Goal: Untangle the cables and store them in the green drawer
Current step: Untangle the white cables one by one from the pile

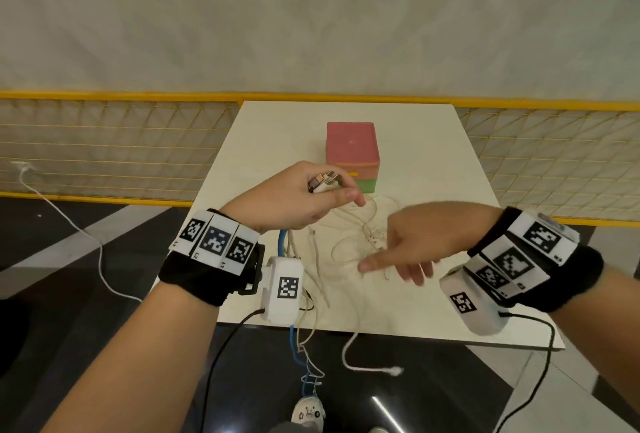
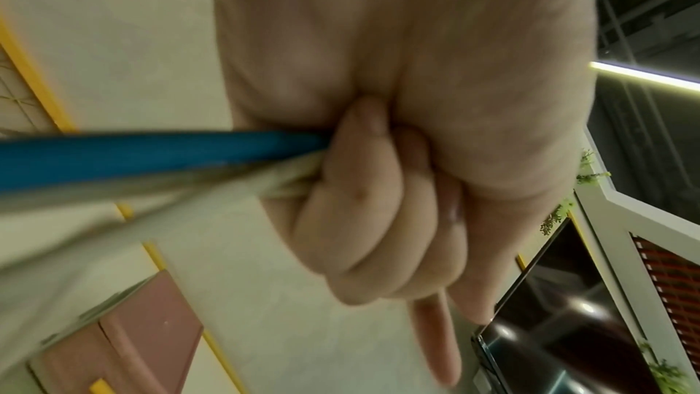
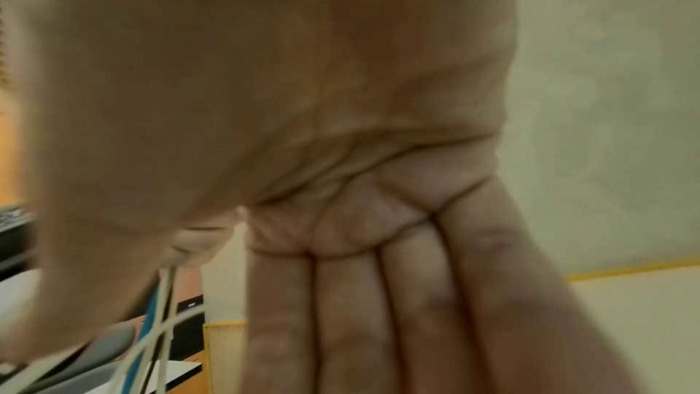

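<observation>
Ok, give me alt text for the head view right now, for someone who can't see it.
The left hand grips a bunch of cable plugs above a white table, a blue cable and pale ones trailing from it. The right hand, fingers straight, reaches over loose white cables. Behind stands a small drawer box, pink on top, its green drawer lowest.

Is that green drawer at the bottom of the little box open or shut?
Shut. The green drawer sits flush with the layers above in the head view, nothing pulled out.
</observation>
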Motion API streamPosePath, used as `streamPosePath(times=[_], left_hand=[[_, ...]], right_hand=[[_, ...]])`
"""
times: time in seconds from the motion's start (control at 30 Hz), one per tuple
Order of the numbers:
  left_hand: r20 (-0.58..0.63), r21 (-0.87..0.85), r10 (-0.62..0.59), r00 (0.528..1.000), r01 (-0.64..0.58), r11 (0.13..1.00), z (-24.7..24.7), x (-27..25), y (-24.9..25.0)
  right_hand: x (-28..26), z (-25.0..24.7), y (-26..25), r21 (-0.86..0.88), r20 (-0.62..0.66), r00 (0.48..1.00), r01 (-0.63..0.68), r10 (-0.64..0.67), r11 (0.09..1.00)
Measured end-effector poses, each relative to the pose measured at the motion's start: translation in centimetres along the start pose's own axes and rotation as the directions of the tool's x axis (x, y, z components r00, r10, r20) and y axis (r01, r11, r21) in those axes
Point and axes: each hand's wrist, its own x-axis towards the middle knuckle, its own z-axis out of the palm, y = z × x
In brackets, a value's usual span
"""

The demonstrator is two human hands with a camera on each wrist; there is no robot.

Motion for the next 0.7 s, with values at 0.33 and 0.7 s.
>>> streamPosePath(times=[0.33,0.7], left_hand=[[-0.2,-0.331,0.176,0.964,-0.235,0.914,1.6,1.5,0.6],[-0.448,-0.348,0.077,0.89,-0.254,0.902,2.6,3.0,0.0]], right_hand=[[3.7,0.4,-2.2,0.419,-0.479,0.807,0.555,-0.344,0.718],[6.0,2.4,-4.0,0.381,-0.54,0.745,0.631,-0.391,0.675]])
